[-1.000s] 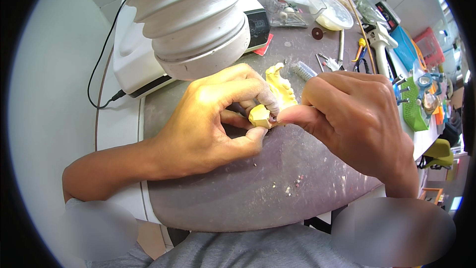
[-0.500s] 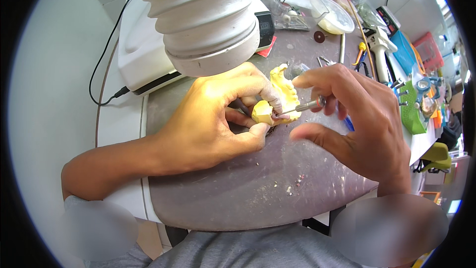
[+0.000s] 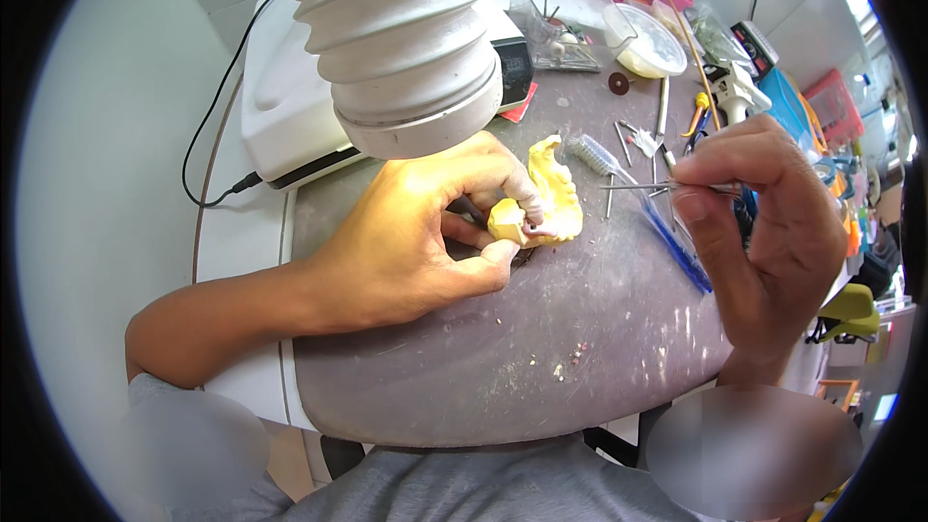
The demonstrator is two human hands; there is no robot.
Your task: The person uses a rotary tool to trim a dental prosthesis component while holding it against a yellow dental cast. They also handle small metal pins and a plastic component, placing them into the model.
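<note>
My left hand (image 3: pixel 425 222) grips a yellow plaster dental model (image 3: pixel 556 188) shaped like an arch with teeth, its fingers and thumb closed around the near-left end. A small pinkish piece (image 3: pixel 543 230) lies against the model beside the fingertip. To the right, and apart from the model, my right hand (image 3: pixel 764 222) pinches a slim metal tool (image 3: pixel 638 187). Its thin, straight shaft points left toward the model, while the fingers hide most of its thicker end. Below this shaft lies a brush with clear bristles (image 3: pixel 592 155) and a blue handle (image 3: pixel 684 256).
Over my left hand hangs a white ribbed suction hose (image 3: pixel 406 48), with a white machine (image 3: pixel 290 97) behind it. Several small metal bits (image 3: pixel 622 140) lie near the brush. A clear bin (image 3: pixel 556 19), a white tub (image 3: pixel 652 43) and a brown disc (image 3: pixel 619 83) are farther back.
My right hand has moved right, taking hold of the slim metal tool and drawing it away from the model. The brush shows more now. My left hand keeps its grip, nearly still.
</note>
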